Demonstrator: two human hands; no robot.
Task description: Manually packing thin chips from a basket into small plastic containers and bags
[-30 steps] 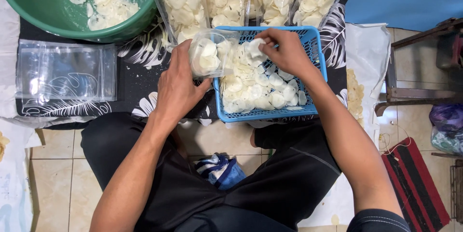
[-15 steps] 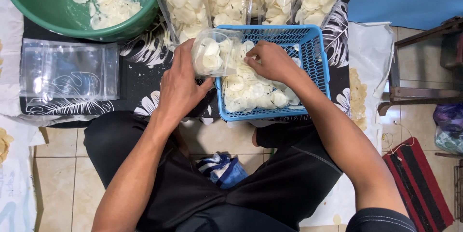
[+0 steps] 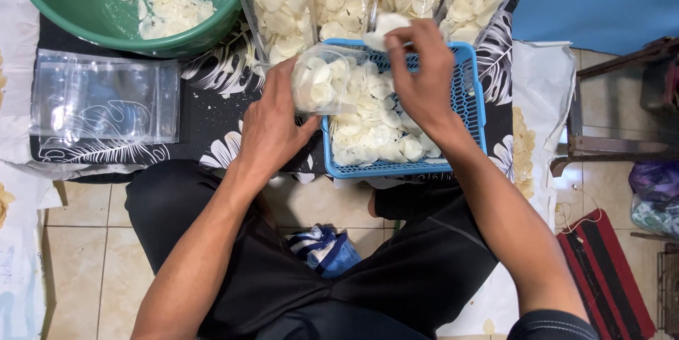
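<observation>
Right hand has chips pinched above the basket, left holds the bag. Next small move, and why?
Probably carry the right hand left and drop its chips into the bag. The left hand holds that bag at the basket edge with its mouth toward the right hand, only partly filled, and the pinched chips are already lifted clear of the pile.
</observation>
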